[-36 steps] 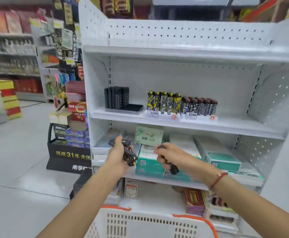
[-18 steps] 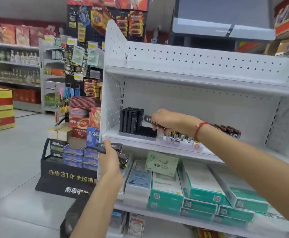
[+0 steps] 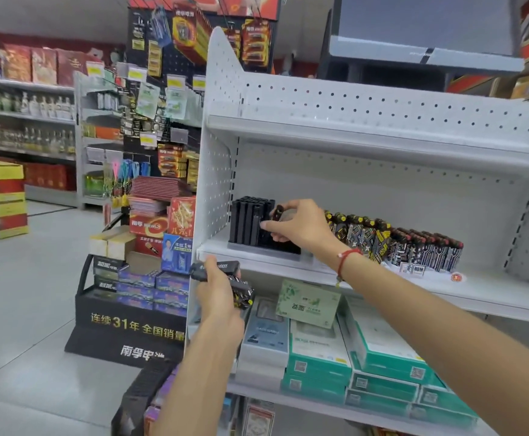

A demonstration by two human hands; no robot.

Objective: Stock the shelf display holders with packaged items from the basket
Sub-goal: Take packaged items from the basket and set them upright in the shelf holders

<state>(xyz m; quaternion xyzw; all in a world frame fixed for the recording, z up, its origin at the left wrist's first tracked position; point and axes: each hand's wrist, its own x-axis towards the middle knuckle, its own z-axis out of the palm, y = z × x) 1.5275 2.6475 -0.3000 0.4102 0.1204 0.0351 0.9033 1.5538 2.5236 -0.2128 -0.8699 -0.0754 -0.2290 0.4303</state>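
Observation:
A black display holder [image 3: 250,223] stands at the left end of the middle shelf [image 3: 367,278], its left slots filled with black lighters. My right hand [image 3: 297,226] reaches over the holder's lower front part and pinches one dark lighter [image 3: 278,212] just above it. My left hand [image 3: 222,294] hangs below the shelf edge, closed around a bundle of several patterned black lighters [image 3: 241,291]. To the right of the holder stands a row of yellow-black and red-black patterned lighters [image 3: 392,243]. The basket is out of view.
Green and white boxes [image 3: 335,350] fill the shelf below. A black battery display stand [image 3: 131,309] with stacked boxes sits on the floor to the left. The upper shelf [image 3: 382,143] is bare. The aisle floor [image 3: 21,309] opens to the left.
The view has lifted from the basket to the middle shelf. My right hand rose from in front of the lower shelf to the black holder with one lighter. My left hand kept its bundle.

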